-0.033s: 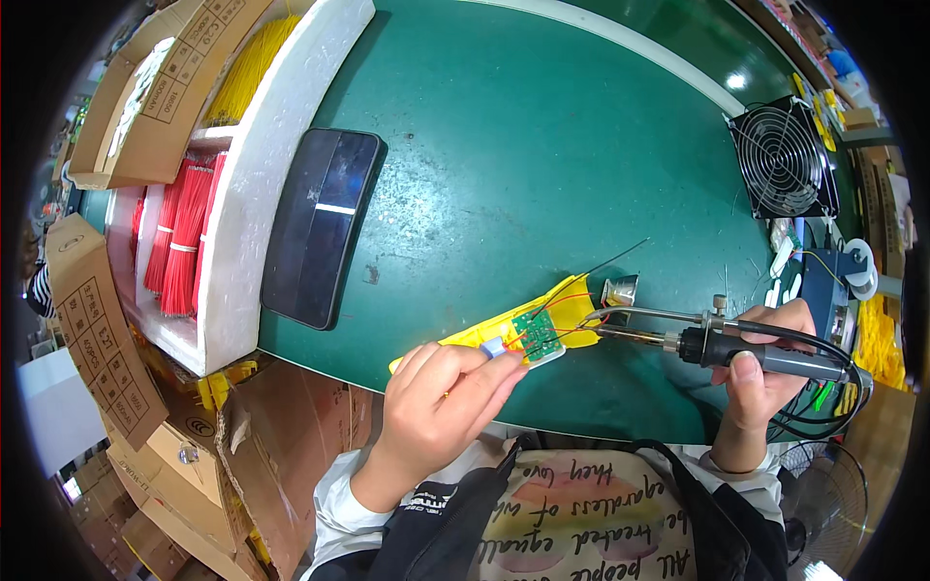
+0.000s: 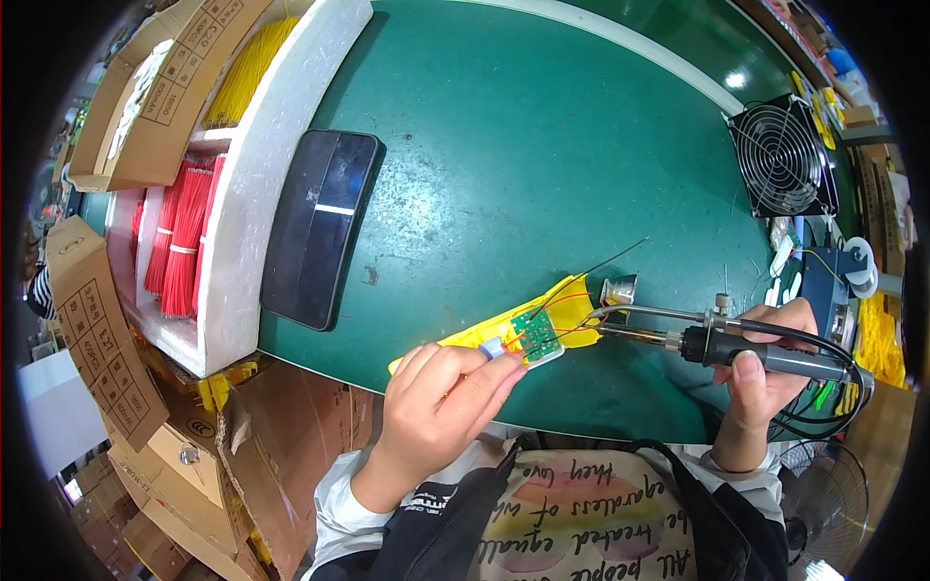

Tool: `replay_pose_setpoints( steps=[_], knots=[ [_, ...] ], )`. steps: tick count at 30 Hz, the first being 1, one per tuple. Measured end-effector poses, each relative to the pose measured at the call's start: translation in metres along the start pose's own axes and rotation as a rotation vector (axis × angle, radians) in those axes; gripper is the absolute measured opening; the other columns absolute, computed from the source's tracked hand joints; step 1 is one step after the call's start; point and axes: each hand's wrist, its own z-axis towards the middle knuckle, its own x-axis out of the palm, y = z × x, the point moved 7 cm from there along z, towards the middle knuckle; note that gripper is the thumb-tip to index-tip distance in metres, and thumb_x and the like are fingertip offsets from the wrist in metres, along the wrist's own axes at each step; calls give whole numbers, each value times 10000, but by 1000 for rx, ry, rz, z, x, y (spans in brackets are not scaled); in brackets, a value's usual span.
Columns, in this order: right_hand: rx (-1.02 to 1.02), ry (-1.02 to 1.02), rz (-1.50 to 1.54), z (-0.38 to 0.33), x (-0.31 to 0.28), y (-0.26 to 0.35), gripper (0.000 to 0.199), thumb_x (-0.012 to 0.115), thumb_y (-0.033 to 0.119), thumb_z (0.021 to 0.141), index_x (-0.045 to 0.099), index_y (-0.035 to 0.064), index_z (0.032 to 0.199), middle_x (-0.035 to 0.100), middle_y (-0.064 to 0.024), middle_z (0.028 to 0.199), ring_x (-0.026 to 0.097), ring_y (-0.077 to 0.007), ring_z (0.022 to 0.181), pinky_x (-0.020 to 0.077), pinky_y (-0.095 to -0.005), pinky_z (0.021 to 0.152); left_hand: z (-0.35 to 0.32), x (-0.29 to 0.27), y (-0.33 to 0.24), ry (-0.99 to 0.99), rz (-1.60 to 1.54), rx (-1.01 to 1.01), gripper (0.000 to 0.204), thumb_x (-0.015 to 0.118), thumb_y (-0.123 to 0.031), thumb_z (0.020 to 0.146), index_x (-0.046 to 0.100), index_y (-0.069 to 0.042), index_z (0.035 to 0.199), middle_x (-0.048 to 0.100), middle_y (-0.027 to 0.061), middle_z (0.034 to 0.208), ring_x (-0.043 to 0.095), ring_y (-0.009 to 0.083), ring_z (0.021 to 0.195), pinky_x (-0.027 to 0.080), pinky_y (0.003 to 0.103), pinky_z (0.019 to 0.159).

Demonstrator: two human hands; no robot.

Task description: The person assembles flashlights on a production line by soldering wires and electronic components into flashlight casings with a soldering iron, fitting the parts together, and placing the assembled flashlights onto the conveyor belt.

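Note:
My left hand (image 2: 441, 397) is closed in a pinch at the near left corner of a small green circuit board (image 2: 536, 334). A grey-blue cylinder (image 2: 492, 348) sits beside its fingertips. Beneath the board lies a long yellow plastic casing (image 2: 567, 293); red and black wires run across both. From the right, my right hand (image 2: 760, 363) grips a soldering iron (image 2: 707, 346) by its dark handle, with a thin metal tube fixed alongside. The iron's tip is over the right part of the casing, close to the wires. What exactly lies between my left fingertips is partly hidden.
A small metal cup (image 2: 620, 290) stands beside the casing. A black phone (image 2: 323, 229) lies at left, by a white foam box (image 2: 257, 165) with red and yellow wire bundles. Cardboard boxes (image 2: 107, 329) flank it. A black fan (image 2: 783, 160) and solder spool (image 2: 860, 266) stand at right.

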Motion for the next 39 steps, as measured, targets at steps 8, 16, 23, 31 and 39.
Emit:
replay_pose_setpoints(
  steps=[8,16,23,31,39],
  knots=[
    [2,-38,14,-3,-5,0,312,700,127,719,444,-25,812,517,-82,628,483,-98,482,384,-196,425,1,5,1,19,43,36,224,766,-75,625,645,-83,812,530,5,697,505,146,565,349,279,479],
    [-211,288,-74,2,28,10,289,736,87,663,490,13,796,597,-112,628,564,-156,487,441,-239,425,2,4,1,39,52,32,223,765,-88,622,646,-89,811,531,-2,698,518,141,571,350,277,479],
    [-198,270,-99,1,31,8,285,738,110,667,494,17,781,592,-101,615,573,-160,491,447,-238,430,3,4,1,2,24,20,231,774,-68,579,656,-94,775,497,11,656,464,169,534,357,288,488],
    [-188,276,-91,0,32,6,283,737,110,664,496,13,775,590,-101,610,573,-165,494,450,-239,435,2,3,2,11,26,32,227,769,-81,605,650,-90,798,511,5,678,487,155,560,361,277,489],
    [-177,309,-101,2,35,11,280,741,96,650,501,24,776,599,-109,617,565,-159,480,443,-239,429,2,3,1,32,34,40,226,765,-88,624,645,-85,816,527,4,706,514,144,588,371,268,494]
  ],
)
